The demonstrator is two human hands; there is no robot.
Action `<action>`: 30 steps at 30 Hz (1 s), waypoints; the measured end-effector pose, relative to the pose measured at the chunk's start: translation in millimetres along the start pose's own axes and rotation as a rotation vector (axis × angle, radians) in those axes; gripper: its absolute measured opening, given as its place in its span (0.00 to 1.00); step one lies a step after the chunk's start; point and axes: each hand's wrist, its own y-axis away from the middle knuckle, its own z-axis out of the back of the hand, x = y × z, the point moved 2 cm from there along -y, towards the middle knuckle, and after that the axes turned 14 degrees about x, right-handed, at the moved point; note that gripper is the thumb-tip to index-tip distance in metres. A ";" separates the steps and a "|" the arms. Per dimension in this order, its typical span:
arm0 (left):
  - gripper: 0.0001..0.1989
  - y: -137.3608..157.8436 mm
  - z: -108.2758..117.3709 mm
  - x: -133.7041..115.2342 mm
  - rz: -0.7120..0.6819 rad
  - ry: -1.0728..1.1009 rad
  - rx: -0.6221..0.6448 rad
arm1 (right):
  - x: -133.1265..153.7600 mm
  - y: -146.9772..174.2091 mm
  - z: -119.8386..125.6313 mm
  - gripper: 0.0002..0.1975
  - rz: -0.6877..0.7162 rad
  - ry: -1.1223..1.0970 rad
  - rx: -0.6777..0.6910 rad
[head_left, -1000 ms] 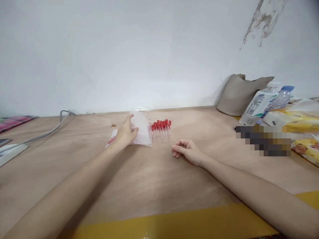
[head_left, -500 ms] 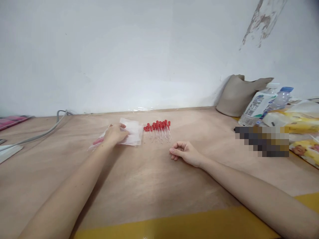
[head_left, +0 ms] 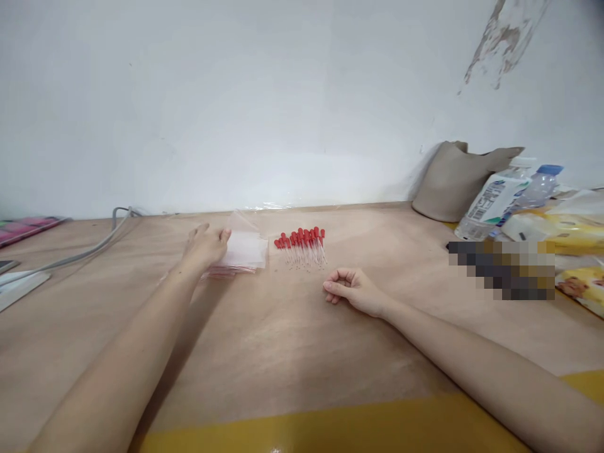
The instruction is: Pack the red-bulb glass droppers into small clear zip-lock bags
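Observation:
My left hand [head_left: 206,245] is closed, thumb against fingers, on a thin clear plastic bag [head_left: 241,225] that rises off a stack of such bags [head_left: 245,255]. Part of the stack is hidden behind the hand. To the right of the stack lies a bunch of droppers [head_left: 302,245], red bulbs toward the wall and thin clear tubes toward me. My right hand [head_left: 355,291] rests on the table just in front and to the right of the droppers, fingers loosely curled in, with nothing visible in them.
A grey cable [head_left: 89,251] and a white flat object [head_left: 23,289] lie at the left. On the right stand a grey-brown container [head_left: 446,182], a labelled bottle [head_left: 495,201], a blue-capped bottle [head_left: 542,184] and yellow packages [head_left: 566,229]. A white wall [head_left: 283,113] bounds the back.
My left hand has moved a little back and left, and the clear bag's far corner now stands raised. My right hand stays in place. The view has shifted slightly.

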 end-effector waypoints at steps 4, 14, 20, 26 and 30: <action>0.17 16.1 16.4 -21.1 -0.178 0.263 -0.015 | -10.0 -10.8 17.0 0.13 0.086 0.027 -0.286; 0.18 97.7 -60.9 -51.8 -0.734 0.105 0.210 | -7.2 -78.9 98.6 0.13 -0.123 0.550 -0.708; 0.19 149.3 -68.7 -52.3 -0.947 0.094 0.416 | -4.8 -115.3 96.6 0.20 -0.294 0.609 -0.756; 0.19 142.3 -74.8 -52.5 -1.103 0.086 0.616 | -3.4 -125.3 100.9 0.12 -0.347 0.538 -0.786; 0.18 132.7 -73.2 -49.8 -1.115 0.113 0.516 | -3.6 -121.3 105.8 0.10 -0.284 0.420 -0.808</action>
